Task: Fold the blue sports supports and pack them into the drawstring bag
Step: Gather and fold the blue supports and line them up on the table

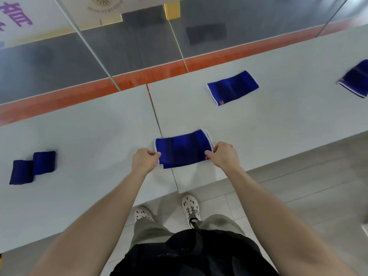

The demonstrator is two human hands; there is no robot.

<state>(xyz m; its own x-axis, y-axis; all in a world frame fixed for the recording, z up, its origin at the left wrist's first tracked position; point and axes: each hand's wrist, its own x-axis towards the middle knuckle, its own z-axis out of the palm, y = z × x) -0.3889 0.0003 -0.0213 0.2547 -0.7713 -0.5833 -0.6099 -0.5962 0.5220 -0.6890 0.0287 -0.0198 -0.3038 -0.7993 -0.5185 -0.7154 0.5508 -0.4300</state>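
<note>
A blue sports support (183, 149) with white edging lies flat on the white table (278, 120) right in front of me. My left hand (144, 160) pinches its near left corner and my right hand (224, 155) pinches its near right corner. Another flat blue support (233, 87) lies further back on the table. A third blue support (356, 81) is at the far right edge of view. Two folded blue supports (32, 166) sit side by side at the left. A black bag (195, 253) hangs at my waist.
The table is two white tops joined by a seam (157, 124) just left of the held support. A glass wall with an orange base strip (139, 76) runs behind it. My feet stand on grey tiles (298, 196) at the near edge.
</note>
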